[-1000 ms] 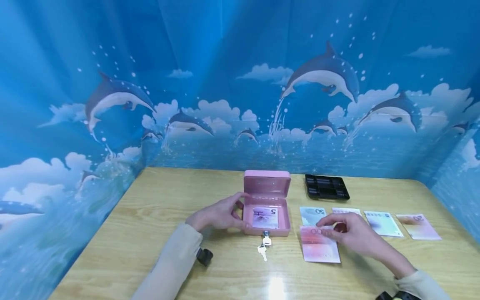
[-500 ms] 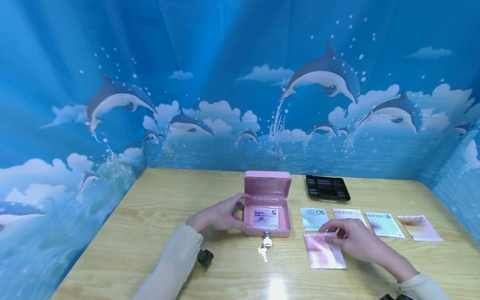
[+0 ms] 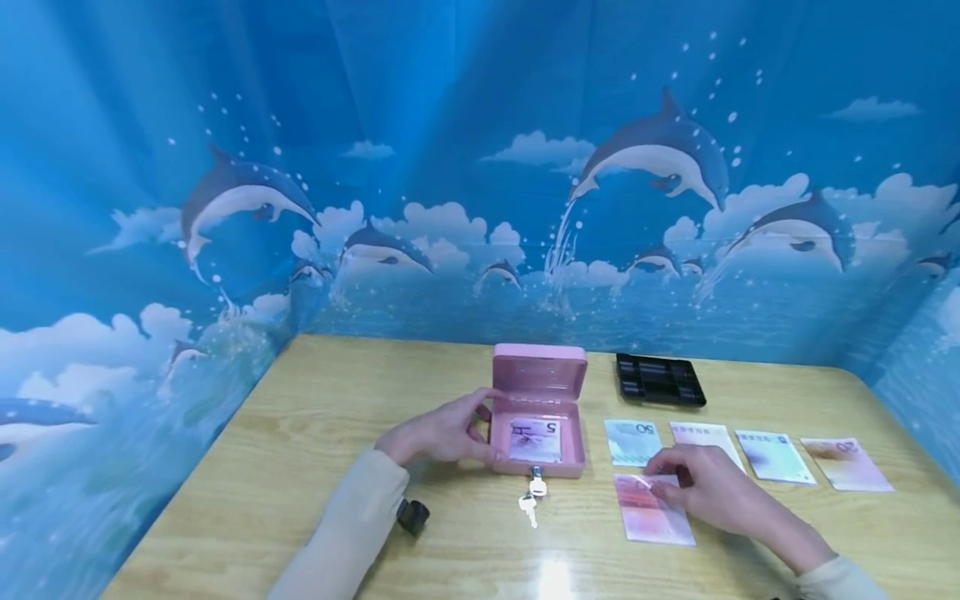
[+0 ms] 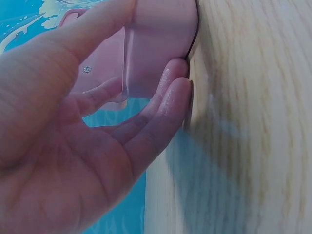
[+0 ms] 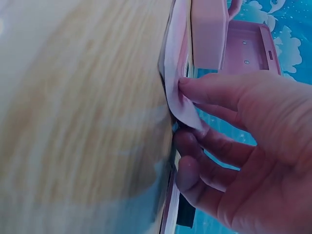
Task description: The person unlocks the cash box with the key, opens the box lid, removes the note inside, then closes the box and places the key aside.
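Nearer the tabletop's (image 3: 240, 467) right edge than its left, the right hand's grip (image 3: 708, 487) pinched a red note (image 3: 652, 518), perhaps for lifting. The left hand's grip (image 3: 441, 429) curled round a side of the pink box (image 3: 577, 439), likely steadying it. Behind lay 4 more notes (image 3: 774, 457); bare tabletop stretched to the left edge.

"What's that by the far edge of the table (image 3: 247, 467)?"

"A black compartmented tray (image 3: 660, 381), right of the middle. Behind, there's blue cloth (image 3: 465, 100) printed with leaping dolphins (image 3: 651, 143) and white clouds (image 3: 442, 223)."
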Demonstrator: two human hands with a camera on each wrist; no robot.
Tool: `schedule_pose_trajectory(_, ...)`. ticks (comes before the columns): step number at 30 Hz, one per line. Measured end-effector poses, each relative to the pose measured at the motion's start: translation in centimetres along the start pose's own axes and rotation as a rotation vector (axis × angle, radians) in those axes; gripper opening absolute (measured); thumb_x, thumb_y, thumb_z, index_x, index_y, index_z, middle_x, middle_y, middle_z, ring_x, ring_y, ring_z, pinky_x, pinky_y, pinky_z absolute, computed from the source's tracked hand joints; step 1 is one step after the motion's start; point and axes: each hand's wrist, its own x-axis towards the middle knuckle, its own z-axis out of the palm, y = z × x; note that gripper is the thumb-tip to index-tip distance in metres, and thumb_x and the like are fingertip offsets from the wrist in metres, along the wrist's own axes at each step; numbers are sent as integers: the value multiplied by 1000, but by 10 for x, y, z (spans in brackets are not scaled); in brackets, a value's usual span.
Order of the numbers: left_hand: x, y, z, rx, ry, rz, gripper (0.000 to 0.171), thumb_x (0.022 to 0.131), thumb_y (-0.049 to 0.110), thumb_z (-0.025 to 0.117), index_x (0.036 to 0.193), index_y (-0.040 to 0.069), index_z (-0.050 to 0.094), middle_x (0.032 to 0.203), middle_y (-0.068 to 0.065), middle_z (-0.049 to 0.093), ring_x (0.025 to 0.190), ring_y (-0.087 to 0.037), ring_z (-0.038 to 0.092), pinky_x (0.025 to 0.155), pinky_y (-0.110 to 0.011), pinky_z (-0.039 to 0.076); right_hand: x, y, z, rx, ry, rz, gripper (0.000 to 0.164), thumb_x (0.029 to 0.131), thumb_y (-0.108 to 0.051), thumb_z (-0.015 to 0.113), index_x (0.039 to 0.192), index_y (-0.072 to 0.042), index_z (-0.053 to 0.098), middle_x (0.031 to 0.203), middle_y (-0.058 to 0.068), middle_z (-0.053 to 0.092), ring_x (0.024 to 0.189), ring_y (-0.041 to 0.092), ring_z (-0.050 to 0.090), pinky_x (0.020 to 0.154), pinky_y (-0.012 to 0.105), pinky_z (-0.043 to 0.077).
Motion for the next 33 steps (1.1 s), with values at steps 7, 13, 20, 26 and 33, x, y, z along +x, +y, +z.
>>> schedule_pose_trajectory(7, 0, 1, 0, 3, 6, -4, 93, 82, 25, 86, 158, 23, 32, 139, -13, 54, 98, -17, 66, 91, -35, 58, -1, 2, 3, -26, 75, -37, 18, 78, -18, 87, 92, -23, 76, 82, -14, 59, 72, -5, 46, 59, 19, 43)
schedule_pose_trajectory(13, 0, 0, 0, 7, 11, 5, 92, 82, 24, 86, 157, 21, 34, 137, -14, 55, 98, -17, 66, 91, -36, 58, -2, 2, 3, -34, 94, -22, 18, 77, -20, 88, 90, -24, 76, 79, -16, 57, 70, -5, 45, 59, 18, 42)
schedule_pose_trajectory(20, 1, -1, 1, 16, 11, 17, 90, 82, 22, 86, 157, 20, 34, 134, -12, 57, 97, -17, 65, 90, -35, 58, -4, 1, -3, -36, 145, -23, 19, 77, -18, 88, 93, -20, 77, 82, -15, 64, 71, -7, 51, 61, 19, 49)
schedule_pose_trajectory(26, 0, 0, -1, 18, 13, -5, 92, 82, 28, 86, 157, 24, 33, 137, -11, 55, 99, -17, 65, 92, -36, 57, 1, -4, -9, 20, 234, -29, 12, 85, -14, 82, 94, -19, 78, 83, -17, 69, 70, -8, 56, 58, 19, 50)
schedule_pose_trajectory(33, 0, 0, 0, 8, 8, -1, 93, 82, 27, 86, 158, 23, 33, 139, -13, 55, 99, -17, 66, 91, -35, 58, 7, -15, -4, 71, 316, -64, 13, 86, -13, 80, 99, -14, 78, 91, -4, 78, 73, -8, 61, 57, 19, 52)
